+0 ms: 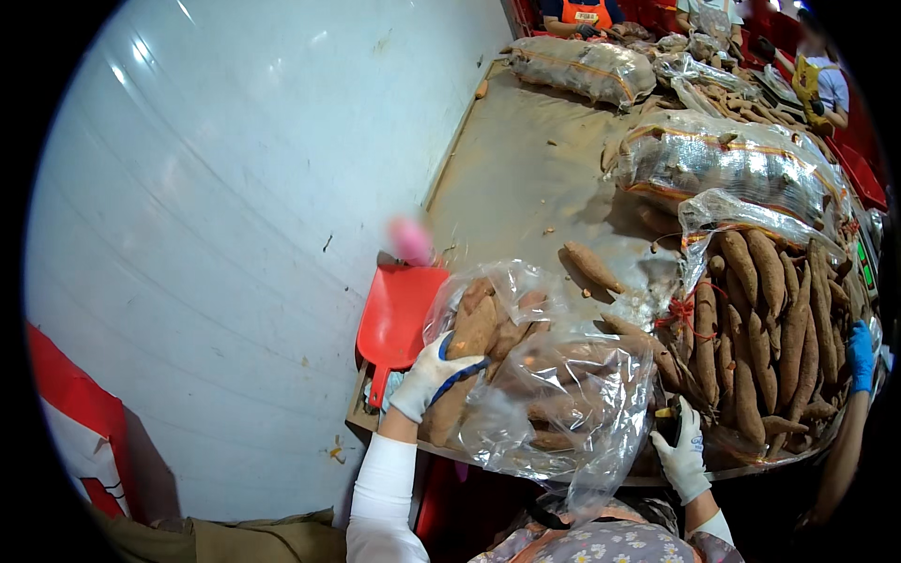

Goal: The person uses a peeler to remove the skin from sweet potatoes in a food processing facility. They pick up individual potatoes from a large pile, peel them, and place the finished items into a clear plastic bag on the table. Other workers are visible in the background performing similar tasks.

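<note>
My left hand (447, 369), in a white glove with a blue palm, grips a large brown sweet potato (475, 327). Its thumb lies across the tuber, at the mouth of a clear plastic bag (591, 380) with several more tubers inside. At the table's front edge is my right hand (683, 450), also gloved, thumb spread from its fingers. Something dark with a yellow patch (663, 413) shows between them; whether it is held is unclear. Right of that hand lies an opened clear sack (714, 207) full of long sweet potatoes (767, 338).
A red plastic scoop (401, 310) rests at the table's left edge, below a blurred pink object (410, 241). One loose sweet potato (593, 267) lies mid-table (507, 162). Filled sacks (725, 162) stand behind. A co-worker's blue-gloved hand (860, 355) touches the right-hand sack; other people work at the far end.
</note>
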### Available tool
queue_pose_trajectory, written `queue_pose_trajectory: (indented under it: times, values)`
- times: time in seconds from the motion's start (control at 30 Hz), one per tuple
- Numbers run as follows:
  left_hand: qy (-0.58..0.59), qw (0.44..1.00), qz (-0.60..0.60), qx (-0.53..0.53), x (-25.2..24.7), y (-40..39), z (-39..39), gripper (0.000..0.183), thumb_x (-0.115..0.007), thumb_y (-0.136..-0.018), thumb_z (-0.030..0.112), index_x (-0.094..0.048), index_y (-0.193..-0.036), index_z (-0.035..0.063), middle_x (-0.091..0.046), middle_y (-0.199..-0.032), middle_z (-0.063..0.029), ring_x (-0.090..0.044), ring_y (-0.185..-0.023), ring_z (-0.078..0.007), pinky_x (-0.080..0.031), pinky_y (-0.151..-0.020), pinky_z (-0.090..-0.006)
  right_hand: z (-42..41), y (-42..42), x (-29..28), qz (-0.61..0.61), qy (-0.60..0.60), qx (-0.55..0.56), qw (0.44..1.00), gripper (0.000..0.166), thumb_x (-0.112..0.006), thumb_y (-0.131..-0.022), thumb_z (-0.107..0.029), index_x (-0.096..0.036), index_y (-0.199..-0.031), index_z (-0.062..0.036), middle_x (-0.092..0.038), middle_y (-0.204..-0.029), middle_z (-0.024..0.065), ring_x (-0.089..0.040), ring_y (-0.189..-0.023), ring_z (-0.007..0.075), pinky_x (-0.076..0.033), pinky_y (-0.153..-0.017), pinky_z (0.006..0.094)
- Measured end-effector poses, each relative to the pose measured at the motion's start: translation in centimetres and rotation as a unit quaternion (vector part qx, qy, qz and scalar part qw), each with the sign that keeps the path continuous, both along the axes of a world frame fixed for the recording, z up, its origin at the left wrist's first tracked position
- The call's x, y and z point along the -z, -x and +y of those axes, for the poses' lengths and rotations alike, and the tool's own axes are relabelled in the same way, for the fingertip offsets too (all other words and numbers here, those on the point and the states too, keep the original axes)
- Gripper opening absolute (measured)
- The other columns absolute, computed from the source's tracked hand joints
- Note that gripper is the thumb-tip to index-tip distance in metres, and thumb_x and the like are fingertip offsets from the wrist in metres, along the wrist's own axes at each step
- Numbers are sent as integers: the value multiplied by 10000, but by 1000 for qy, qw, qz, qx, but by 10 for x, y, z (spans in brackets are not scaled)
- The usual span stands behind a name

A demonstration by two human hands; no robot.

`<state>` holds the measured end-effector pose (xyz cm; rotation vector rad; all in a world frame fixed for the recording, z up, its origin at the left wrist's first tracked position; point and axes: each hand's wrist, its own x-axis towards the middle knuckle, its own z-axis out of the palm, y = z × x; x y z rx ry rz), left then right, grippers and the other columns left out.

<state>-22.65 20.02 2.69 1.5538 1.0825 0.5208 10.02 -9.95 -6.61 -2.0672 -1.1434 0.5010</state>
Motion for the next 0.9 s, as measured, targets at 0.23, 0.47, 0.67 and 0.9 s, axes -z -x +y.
queue_pose_trajectory:
  times: [0.23, 0.47, 0.67, 0.9]
  values:
    - [130, 976, -171, 32, 61, 19, 40, 415, -604, -1001, 217, -562, -1344, -13, -659, -1208, -61, -624, -1085, -130, -503, -957, -283, 24, -8, -56, -174, -66, -26, 982, 608, -726, -821, -107, -468, -1352, 42, -518, -1246, 278, -564, -1090, 450, -474, -937, 466]
    - [350, 864, -360, -35, 40, 16, 35, 443, -475, -1066, 234, -445, -1462, 38, -576, -1350, -82, -559, -1221, -175, -402, -1106, -292, 134, 10, -111, -181, -184, -130, 957, 534, -751, -791, -135, -561, -1263, 24, -567, -1202, 240, -584, -1071, 419, -479, -938, 450]
    - [192, 951, -233, -61, 22, 28, 8, 590, -658, -965, 240, -435, -1453, -5, -548, -1373, -79, -535, -1230, -165, -402, -1089, -312, 246, 62, -96, -271, -134, -226, 926, 722, -823, -730, -399, -544, -1318, -87, -473, -1395, 215, -477, -1250, 409, -388, -1046, 503]
    - [-112, 990, -72, -53, 52, 74, -60, 843, -854, -725, 184, -438, -1425, -36, -542, -1372, -162, -533, -1254, -255, -400, -1099, -381, 304, 52, -104, 189, -92, -190, 959, 131, -629, -947, -189, -698, -968, -80, -670, -864, 59, -621, -796, 165, -506, -712, 344]
